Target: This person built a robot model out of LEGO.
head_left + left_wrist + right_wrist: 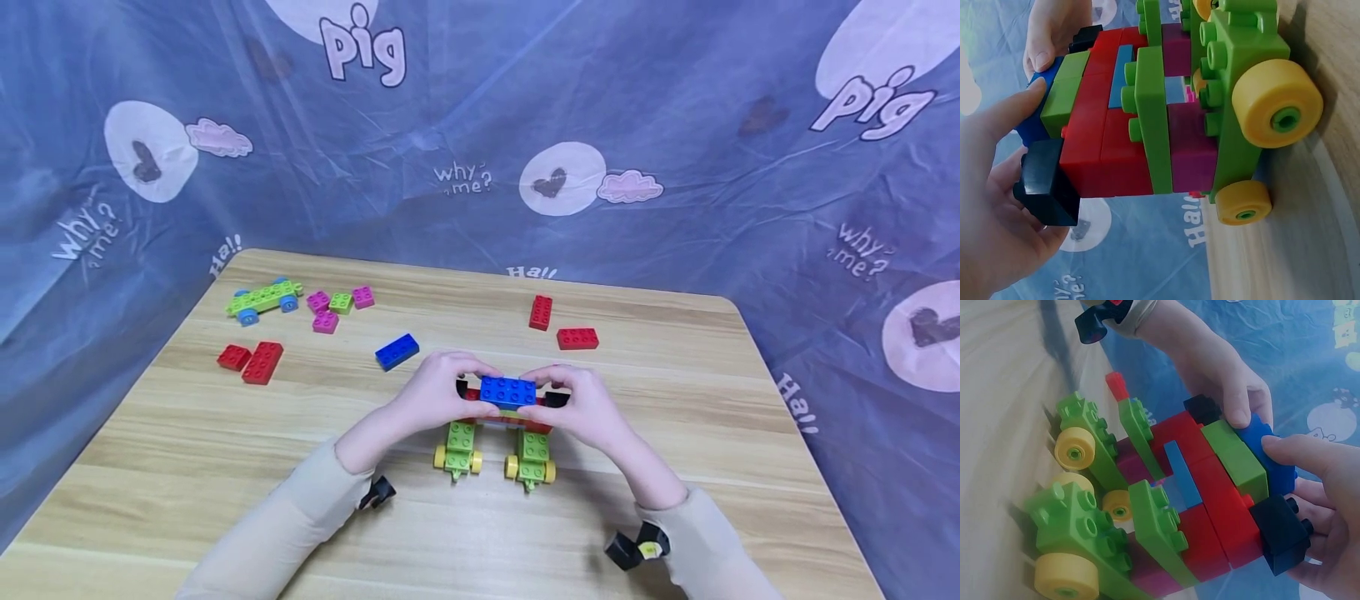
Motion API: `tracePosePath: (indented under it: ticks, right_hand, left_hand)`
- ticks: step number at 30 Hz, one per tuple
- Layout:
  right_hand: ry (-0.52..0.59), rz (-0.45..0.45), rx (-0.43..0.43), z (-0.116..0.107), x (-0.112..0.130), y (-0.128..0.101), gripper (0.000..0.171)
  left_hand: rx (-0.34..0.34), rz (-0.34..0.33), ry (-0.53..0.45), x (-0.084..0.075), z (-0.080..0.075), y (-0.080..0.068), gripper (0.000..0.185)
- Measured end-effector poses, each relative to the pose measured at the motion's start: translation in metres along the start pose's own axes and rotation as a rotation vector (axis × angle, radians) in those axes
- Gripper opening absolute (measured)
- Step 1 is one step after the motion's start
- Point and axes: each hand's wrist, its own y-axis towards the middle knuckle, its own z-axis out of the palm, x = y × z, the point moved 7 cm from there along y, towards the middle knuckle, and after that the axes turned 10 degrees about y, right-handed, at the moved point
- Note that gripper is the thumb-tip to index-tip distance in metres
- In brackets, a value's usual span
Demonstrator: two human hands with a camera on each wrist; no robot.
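A blue toy brick (508,391) tops a built block figure near the table's middle. My left hand (435,390) grips its left end with thumb and fingers, and my right hand (583,407) grips the right end. Under the blue brick lie light green bricks (1065,94), then a wide red section (1225,509) with a thin blue piece (1183,474) in front. Black bricks (1054,181) stick out at both sides, close by the fingers. Purple bricks (1192,145) and green plates form two legs, standing on green wheeled bases (459,450) with yellow wheels (1277,103).
At the back left are a green car base with blue wheels (264,298), pink bricks (325,322) and a green brick (341,302). Red bricks (262,363) lie at left, a loose blue brick (397,352) behind my left hand, two red bricks (577,338) at back right.
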Motion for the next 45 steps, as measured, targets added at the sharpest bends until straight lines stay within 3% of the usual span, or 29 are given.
tracePosePath:
  ticks: [22,33,45]
  right_hand:
    - [0.077,0.043,0.032,0.002,-0.010,0.003,0.034]
    - [0.088,0.033,-0.019,0.002,-0.011,0.001,0.034]
    - [0.128,0.056,-0.005,0.003,-0.015,0.000,0.033]
  left_hand:
    - [0.091,-0.018,-0.150,0.016,0.006,0.009,0.042]
    - [0.075,-0.003,-0.129,0.014,0.004,0.009,0.041]
    - [0.072,0.015,-0.123,0.013,0.006,0.009,0.042]
